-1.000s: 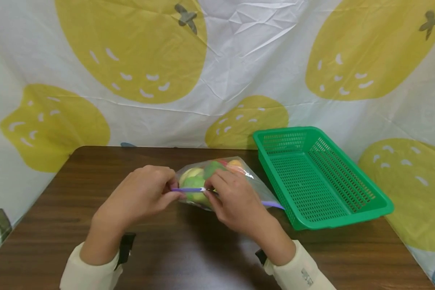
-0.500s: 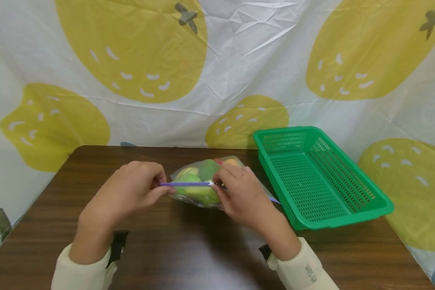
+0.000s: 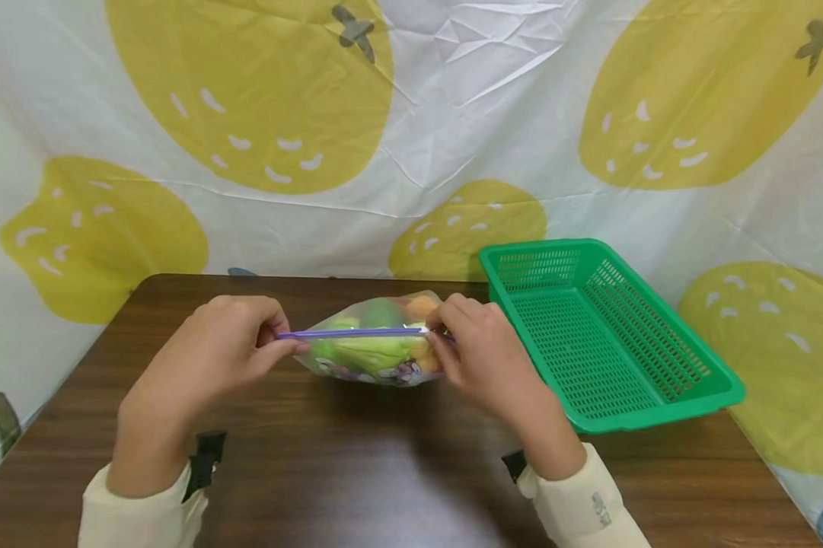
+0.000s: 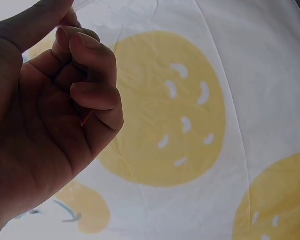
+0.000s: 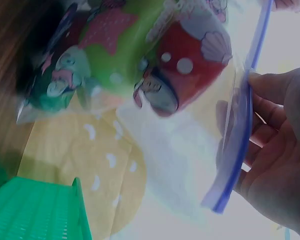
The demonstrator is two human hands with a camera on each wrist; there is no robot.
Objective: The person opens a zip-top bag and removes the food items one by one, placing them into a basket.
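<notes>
A clear zip bag (image 3: 366, 358) with cartoon prints holds green, orange and red fruit or vegetable shapes, raised at the middle of the table. Its purple zip strip (image 3: 349, 333) runs taut between both hands. My left hand (image 3: 205, 358) pinches the strip's left end; in the left wrist view that hand (image 4: 65, 95) has curled fingers, and the bag is mostly out of view. My right hand (image 3: 489, 358) pinches the strip at a small white slider (image 3: 422, 329). Past the right hand (image 5: 277, 125), the right wrist view shows the loose strip end (image 5: 235, 170) hanging free.
A green plastic basket (image 3: 630, 417) stands right of the bag, close to the right hand. The brown wooden table (image 3: 356, 472) backs onto a white cloth (image 3: 295, 236) printed with yellow lemons.
The right hand has moved right with the slider, and the left hand has moved left with its strip end. More of the strip shows between them, and the bag front has turned into view.
</notes>
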